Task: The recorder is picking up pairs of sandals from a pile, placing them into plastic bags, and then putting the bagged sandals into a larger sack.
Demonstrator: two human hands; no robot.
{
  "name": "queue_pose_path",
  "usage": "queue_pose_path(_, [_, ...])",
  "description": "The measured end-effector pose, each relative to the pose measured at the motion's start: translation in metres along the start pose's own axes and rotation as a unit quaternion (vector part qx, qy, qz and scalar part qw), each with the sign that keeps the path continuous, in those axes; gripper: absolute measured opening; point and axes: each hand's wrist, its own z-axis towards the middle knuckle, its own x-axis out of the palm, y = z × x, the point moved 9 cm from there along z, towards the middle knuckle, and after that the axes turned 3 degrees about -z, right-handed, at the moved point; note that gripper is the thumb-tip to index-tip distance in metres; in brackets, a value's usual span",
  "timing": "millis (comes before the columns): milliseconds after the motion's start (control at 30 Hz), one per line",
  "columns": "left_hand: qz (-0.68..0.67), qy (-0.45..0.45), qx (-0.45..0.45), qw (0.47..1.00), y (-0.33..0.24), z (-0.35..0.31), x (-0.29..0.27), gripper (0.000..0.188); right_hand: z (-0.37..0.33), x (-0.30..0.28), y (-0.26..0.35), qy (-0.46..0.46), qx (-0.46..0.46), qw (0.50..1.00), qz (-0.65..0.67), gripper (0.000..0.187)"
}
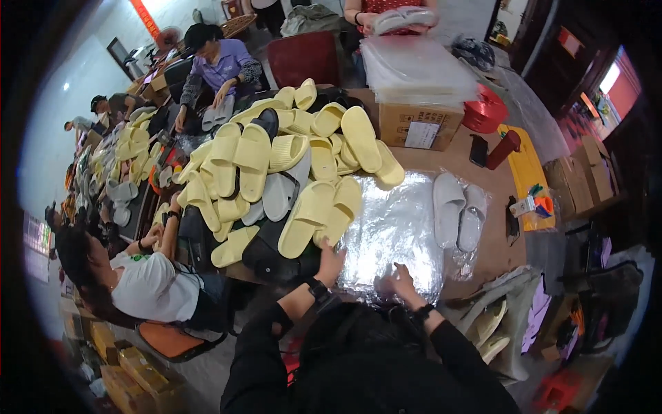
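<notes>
A pale yellow pair of slippers (pixel 307 219), each with one broad strap, lies at the near edge of the heaped footwear on the surface (pixel 507 252), just left of a glossy stack of clear plastic (pixel 396 231). The left hand (pixel 332 266) meets the near end of the right-hand slipper; whether it grips or merely touches, I cannot tell. The right hand (pixel 403 283), fingers apart and blurred, is over the plastic's near edge; whether it pinches the film is unclear. Glare hides the separate sheets, and the left fingertips are hard to make out against the slipper. Other slippers partly cover the black ones (pixel 265 259) beneath.
</notes>
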Motion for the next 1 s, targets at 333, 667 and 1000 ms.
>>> queue_pose_path(333, [-0.445,0.083,-0.382,0.805,0.005,0.067,-0.006,0.039,0.025,0.012,0.048,0.026,0.099,0.940,-0.325,0.059])
queue_pose_path(667, [-0.496,0.229,-0.361,0.756,-0.231,-0.021,0.065,0.035,0.011,0.029,0.045,0.054,-0.020,0.966,-0.252,0.062])
queue_pose_path(1000, [-0.531,0.228,-0.434,0.691,-0.181,-0.039,0.154,0.032,-0.033,-0.068,-0.027,-0.060,0.055,0.990,-0.115,0.029])
